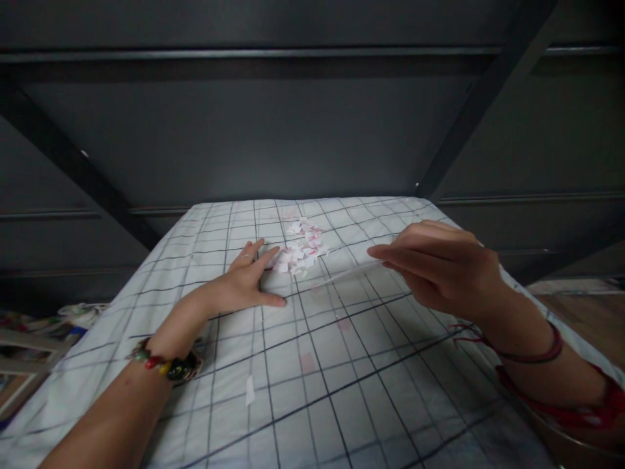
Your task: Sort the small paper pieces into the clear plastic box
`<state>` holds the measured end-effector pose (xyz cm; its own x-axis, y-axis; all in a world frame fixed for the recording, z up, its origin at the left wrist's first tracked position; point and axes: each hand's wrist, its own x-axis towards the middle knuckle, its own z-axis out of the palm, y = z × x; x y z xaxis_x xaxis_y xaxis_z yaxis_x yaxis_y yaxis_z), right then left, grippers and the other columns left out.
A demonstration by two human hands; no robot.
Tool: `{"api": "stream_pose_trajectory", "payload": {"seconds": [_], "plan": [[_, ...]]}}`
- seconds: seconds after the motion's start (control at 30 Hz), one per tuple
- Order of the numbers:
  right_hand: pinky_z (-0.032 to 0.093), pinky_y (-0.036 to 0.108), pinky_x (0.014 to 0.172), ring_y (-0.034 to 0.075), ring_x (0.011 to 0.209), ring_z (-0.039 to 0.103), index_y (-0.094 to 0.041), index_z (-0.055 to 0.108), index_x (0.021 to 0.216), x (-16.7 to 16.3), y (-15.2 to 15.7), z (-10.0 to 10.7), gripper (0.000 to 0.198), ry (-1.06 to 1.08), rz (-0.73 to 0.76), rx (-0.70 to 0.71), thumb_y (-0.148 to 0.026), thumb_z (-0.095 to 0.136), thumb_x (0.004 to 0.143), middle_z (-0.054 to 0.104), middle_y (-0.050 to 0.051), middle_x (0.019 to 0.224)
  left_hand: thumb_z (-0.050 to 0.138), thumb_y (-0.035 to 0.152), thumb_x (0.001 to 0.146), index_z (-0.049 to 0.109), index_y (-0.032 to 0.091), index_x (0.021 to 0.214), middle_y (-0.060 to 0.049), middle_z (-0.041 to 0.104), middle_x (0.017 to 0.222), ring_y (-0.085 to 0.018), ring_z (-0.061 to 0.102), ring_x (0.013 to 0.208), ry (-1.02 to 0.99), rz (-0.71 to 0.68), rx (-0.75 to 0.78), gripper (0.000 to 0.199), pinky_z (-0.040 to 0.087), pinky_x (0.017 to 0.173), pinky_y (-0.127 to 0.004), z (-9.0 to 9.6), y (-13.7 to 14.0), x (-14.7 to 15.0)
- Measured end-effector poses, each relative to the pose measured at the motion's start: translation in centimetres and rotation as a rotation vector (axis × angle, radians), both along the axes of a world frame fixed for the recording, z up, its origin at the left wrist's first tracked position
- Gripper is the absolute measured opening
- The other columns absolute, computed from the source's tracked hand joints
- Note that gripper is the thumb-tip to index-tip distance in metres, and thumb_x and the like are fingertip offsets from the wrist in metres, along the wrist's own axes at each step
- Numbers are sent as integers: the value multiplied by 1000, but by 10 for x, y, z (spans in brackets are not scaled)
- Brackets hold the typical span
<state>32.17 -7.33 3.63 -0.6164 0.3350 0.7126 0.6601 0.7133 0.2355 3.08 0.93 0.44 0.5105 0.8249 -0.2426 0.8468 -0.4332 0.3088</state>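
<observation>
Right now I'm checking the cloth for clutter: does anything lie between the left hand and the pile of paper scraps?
Nothing visible does. The left hand lies flat on the checked cloth, fingertips right beside the paper scraps.

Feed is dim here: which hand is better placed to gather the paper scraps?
Probably left. The left hand lies flat on the checked sheet, fingertips beside the paper scraps; the right hand pinches a thin strip.

A dark panelled wall (273, 143) with slanting beams (483, 91) rises behind
</observation>
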Motion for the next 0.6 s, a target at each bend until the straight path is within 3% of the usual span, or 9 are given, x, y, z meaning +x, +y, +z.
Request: {"api": "stream_pose_trajectory", "payload": {"seconds": [0.2,0.4,0.6], "plan": [[44,27,59,12,64,53,-20,56,102,-22,-15,14,20,21,107,-84,-6,49,89,59,-1,68,66,66,62,1,13,154,-19,-12,158,-35,-11,144,105,-28,-84,125,11,115,-49,2,5,-13],[46,30,63,13,68,56,-15,55,101,-44,-49,32,22,-131,211,-246,-6,38,90,64,3,73,73,62,57,4,14,155,-20,-5,157,-39,-4,144,154,2,-98,129,15,114,-52,10,1,-19],[42,29,58,13,59,50,-14,61,86,-79,-61,38,29,-172,175,-214,-8,34,93,61,1,64,77,60,52,11,17,155,-18,0,157,-39,4,145,201,26,-96,130,19,113,-52,19,-2,-25]]}}
